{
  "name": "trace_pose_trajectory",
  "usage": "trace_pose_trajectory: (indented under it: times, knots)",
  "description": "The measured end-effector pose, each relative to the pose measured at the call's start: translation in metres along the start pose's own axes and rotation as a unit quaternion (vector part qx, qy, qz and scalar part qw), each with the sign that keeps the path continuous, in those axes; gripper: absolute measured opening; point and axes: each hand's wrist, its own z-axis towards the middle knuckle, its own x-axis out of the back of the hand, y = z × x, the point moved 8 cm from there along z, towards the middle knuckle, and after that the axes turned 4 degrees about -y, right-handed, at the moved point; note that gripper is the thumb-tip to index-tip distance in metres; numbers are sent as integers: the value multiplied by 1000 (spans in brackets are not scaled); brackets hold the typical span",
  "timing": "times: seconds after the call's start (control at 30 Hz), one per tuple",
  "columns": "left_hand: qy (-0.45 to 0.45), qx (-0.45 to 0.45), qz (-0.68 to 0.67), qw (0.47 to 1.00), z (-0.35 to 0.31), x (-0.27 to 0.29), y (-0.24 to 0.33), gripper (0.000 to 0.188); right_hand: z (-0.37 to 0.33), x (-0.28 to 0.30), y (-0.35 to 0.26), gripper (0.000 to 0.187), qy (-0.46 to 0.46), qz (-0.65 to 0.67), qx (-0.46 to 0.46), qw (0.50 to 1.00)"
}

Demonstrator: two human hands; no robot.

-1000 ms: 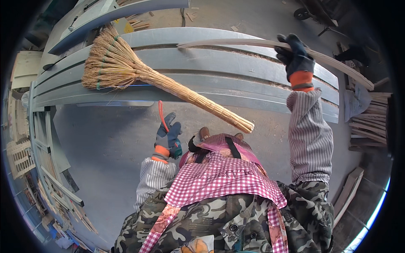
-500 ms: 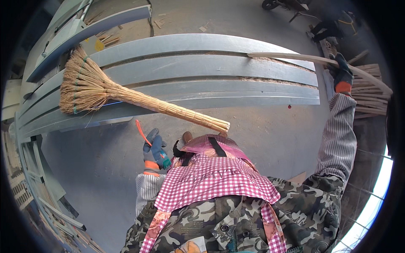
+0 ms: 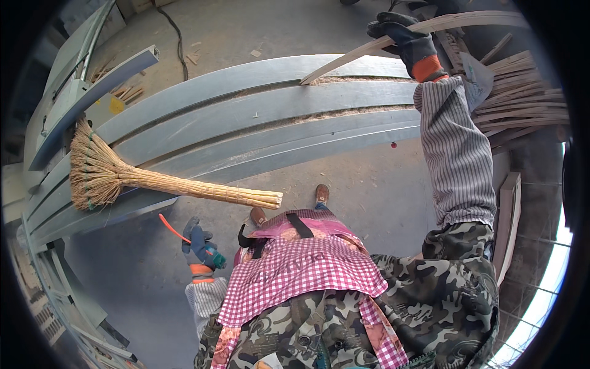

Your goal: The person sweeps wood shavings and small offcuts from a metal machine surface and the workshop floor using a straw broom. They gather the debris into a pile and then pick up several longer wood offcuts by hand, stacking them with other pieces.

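Note:
My right hand [image 3: 405, 43], in a dark glove with an orange cuff, reaches out over the far right of the metal slats. It is closed around a long, thin wooden strip [image 3: 467, 22]. One end of that strip meets the far slats, and the rest curves off to the right. My left hand [image 3: 198, 245], also gloved, hangs low by the apron with its fingers curled. A small teal object [image 3: 215, 257] with an orange strap-like piece [image 3: 173, 228] shows in it; its kind is unclear. A straw broom [image 3: 178, 182] lies across the slats, its handle end overhanging the near edge.
Long grey metal slats [image 3: 264, 117] stretch across the front, with sawdust in their gaps. A pile of wooden strips [image 3: 522, 101] lies at the right. A metal fence-like rail [image 3: 92, 104] stands over the slats at the left. A dark cable [image 3: 179, 37] runs along the floor.
My right hand has moved left and farther away with the wooden strip, whose tip has slid left over the slats. The view has shifted; my left hand keeps its hold.

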Motion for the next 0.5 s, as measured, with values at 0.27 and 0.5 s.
trace_pose_trajectory:
  times: [0.27, 0.5]
  knots:
    - [70, -66, -23, 995, -21, 2, 48, 34, -11, -30, 0, 27, -164, 47, -13, 985]
    - [89, -77, -91, 989, -40, -8, 58, 33, -11, 25, 20, 25, -61, 128, -30, 989]
